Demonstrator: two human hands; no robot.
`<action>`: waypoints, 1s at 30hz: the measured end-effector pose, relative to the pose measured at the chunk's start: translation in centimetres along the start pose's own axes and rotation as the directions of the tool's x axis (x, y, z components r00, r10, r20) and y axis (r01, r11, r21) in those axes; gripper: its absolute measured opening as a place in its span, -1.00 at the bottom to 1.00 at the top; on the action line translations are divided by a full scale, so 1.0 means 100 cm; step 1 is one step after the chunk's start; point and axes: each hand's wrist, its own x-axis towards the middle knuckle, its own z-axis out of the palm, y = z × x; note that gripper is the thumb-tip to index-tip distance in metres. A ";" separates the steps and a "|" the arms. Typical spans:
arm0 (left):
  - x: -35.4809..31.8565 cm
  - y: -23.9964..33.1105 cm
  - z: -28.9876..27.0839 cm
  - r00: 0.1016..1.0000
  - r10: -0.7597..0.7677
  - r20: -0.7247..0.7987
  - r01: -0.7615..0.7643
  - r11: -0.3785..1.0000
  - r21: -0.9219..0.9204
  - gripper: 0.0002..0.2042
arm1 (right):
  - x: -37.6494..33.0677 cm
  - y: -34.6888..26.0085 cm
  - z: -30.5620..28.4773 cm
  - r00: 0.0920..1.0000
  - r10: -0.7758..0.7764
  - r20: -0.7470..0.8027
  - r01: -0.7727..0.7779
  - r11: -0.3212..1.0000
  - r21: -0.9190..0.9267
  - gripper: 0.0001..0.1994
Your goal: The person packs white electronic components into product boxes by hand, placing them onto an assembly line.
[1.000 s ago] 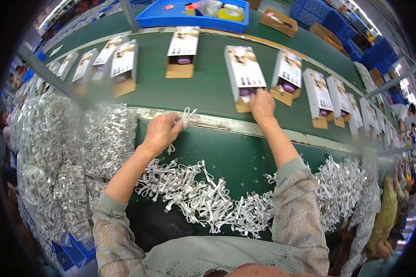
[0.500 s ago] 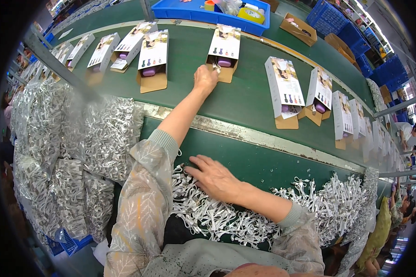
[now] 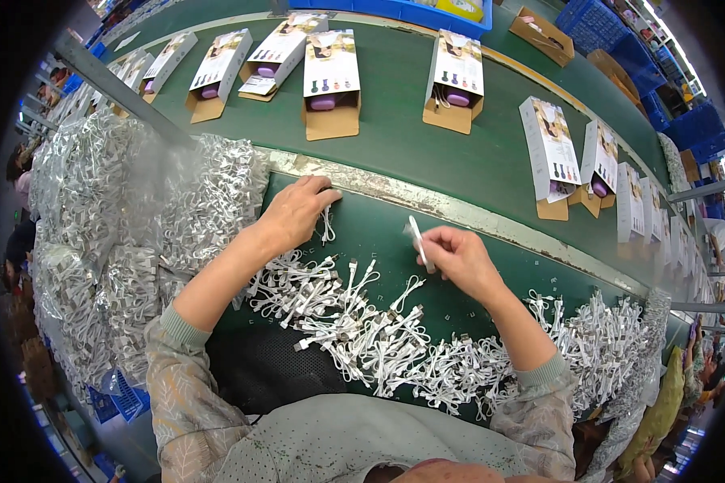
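My right hand (image 3: 463,262) is raised over the green worktop, pinching a bundled white USB cable (image 3: 420,241) that stands nearly upright. Beside the metal rail, my left hand (image 3: 294,213) is curled, its fingertips at the upper end of another white USB cable (image 3: 328,227). A long heap of bundled white cables (image 3: 387,342) lies between my forearms and spreads to the right. Beyond the rail stands an open carton (image 3: 457,68) with a purple item (image 3: 457,97) inside and a white cable at its mouth. Another open carton (image 3: 331,68) is to its left.
Clear bags packed with cables (image 3: 121,241) pile up on the left. More printed cartons (image 3: 549,149) stand along the green belt (image 3: 387,121) on both sides. A blue tray (image 3: 395,10) lies at the back. The metal rail (image 3: 427,205) divides worktop and belt.
My left hand has come back from the carton to the worktop, leaving a cable there. My right hand has lifted a cable from the heap. The cartons have shifted right.
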 end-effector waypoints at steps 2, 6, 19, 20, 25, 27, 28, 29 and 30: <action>-0.012 -0.002 -0.006 0.999 -0.042 -0.002 0.042 0.999 -0.010 -0.79 | 0.018 -0.008 0.006 0.998 0.053 -0.026 -0.051 0.996 0.069 -0.76; -0.020 0.000 -0.014 0.991 -0.122 0.057 0.119 0.992 0.047 -0.85 | 0.072 -0.016 0.020 0.953 -0.135 -0.272 0.084 0.978 -0.190 -0.71; -0.035 0.001 -0.027 0.953 -0.285 0.108 0.303 0.923 -0.239 -0.82 | 0.189 -0.030 0.049 0.685 -0.445 -0.577 0.011 0.797 -0.603 -0.74; -0.033 -0.003 -0.028 0.949 -0.307 0.071 0.315 0.923 -0.222 -0.82 | 0.182 -0.033 0.052 0.715 -0.445 -0.540 0.055 0.805 -0.590 -0.67; 0.020 -0.034 -0.026 0.885 -0.424 -0.190 0.402 0.904 -0.147 -0.81 | 0.102 -0.015 0.061 0.767 -0.633 -0.103 0.377 0.574 -0.727 -0.48; 0.047 -0.058 -0.024 0.838 -0.477 -0.264 0.465 0.878 -0.113 -0.81 | 0.067 -0.024 0.078 0.730 -0.673 0.116 0.561 0.495 -0.663 -0.47; 0.063 -0.070 -0.021 0.815 -0.505 -0.283 0.508 0.859 -0.069 -0.79 | 0.057 -0.027 0.087 0.721 -0.660 0.209 0.633 0.506 -0.586 -0.45; 0.077 -0.083 -0.017 0.803 -0.521 -0.288 0.526 0.848 -0.066 -0.79 | 0.048 -0.027 0.099 0.712 -0.645 0.280 0.667 0.493 -0.559 -0.42; 0.089 -0.093 -0.016 0.791 -0.538 -0.293 0.545 0.836 -0.063 -0.78 | 0.044 -0.025 0.111 0.700 -0.628 0.340 0.699 0.504 -0.508 -0.40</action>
